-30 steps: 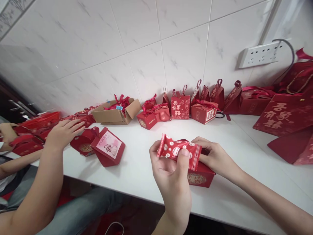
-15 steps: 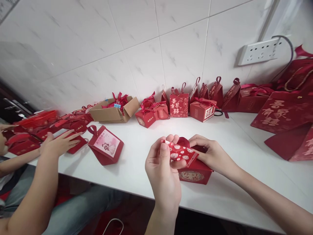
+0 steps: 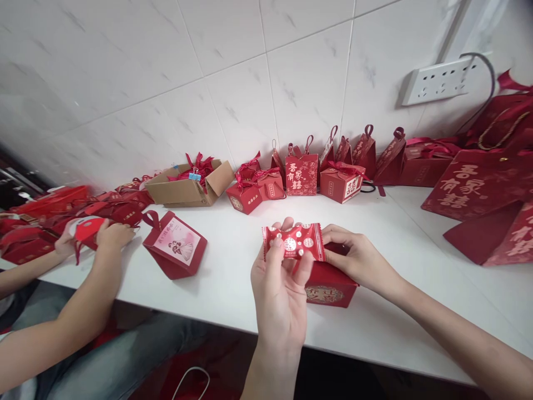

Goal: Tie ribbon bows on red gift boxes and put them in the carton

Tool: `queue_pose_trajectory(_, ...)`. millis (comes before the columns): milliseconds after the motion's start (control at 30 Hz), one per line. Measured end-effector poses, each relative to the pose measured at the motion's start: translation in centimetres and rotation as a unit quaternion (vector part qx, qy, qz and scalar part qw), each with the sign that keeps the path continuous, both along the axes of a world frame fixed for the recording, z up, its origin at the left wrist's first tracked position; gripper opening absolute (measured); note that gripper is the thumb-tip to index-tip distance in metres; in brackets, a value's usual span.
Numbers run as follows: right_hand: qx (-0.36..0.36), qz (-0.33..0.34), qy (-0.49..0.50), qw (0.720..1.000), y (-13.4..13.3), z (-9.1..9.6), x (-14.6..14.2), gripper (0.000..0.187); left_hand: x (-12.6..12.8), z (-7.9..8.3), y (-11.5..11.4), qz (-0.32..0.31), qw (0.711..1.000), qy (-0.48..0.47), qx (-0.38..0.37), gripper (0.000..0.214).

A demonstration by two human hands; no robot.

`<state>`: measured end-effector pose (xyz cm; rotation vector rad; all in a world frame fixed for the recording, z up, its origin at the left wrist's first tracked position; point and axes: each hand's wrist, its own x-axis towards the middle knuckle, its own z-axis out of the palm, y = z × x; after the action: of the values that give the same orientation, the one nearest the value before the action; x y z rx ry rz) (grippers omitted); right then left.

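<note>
My left hand (image 3: 281, 289) is closed on a small red wrapped sweet (image 3: 293, 243) with white round prints and crimped ends, its thumb across the front. Just below and behind it stands a red gift box (image 3: 328, 289) with a gold round emblem, on the white table. At the sweet's right end, my right hand (image 3: 353, 258) has its fingers bent together above the box. Its fingertips are partly hidden, so what they grip does not show. Left of my hands stands a red box with a pink picture label (image 3: 179, 244) and a strap loop.
At the left, a co-worker's hands (image 3: 112, 236) hold a red and white piece beside many red boxes (image 3: 25, 244). An open cardboard box (image 3: 179, 191) of red ribbons, a row of red gift boxes (image 3: 302, 175) and large red bags (image 3: 462, 183) line the wall below a power strip (image 3: 441, 80).
My left hand has turned the sweet, so its printed face is toward me and lies level. My right hand stays by the box. The co-worker's hands have lifted a red and white piece.
</note>
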<state>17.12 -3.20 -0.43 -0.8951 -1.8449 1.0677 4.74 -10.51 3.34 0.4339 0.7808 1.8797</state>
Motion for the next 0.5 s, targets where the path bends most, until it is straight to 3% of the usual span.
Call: queue_pose_trajectory(500,-0.002,-0.006,0.0,1.0,-0.01,-0.02,0.05,0.011,0.41,0.02,-0.56,0.046,0.997,0.055,0.016,0.017)
